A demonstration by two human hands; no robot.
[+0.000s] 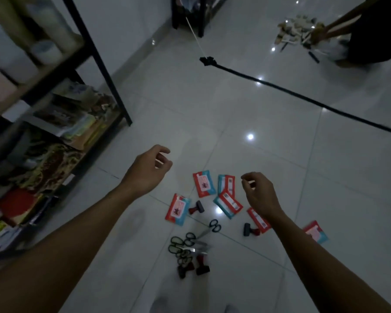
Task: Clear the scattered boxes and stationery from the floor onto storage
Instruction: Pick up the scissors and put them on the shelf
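Several red-and-blue flat packets point(203, 183) lie scattered on the white tiled floor, with one more packet point(316, 231) off to the right. Black-handled scissors point(185, 243) sit in a pile below them, and one loose pair of scissors point(210, 227) lies just above the pile. Red-and-black stamps point(196, 207) lie among the packets and below the scissors. My left hand point(148, 169) hovers above the floor left of the packets, fingers loosely curled, holding nothing. My right hand point(259, 193) hovers over the packets, fingers apart and empty.
A black metal shelf rack point(95, 53) full of paper rolls, books and boxes stands at the left. A black cord point(303, 98) crosses the floor diagonally. At the far right another person point(370, 30) crouches over a pile of small items point(296, 32).
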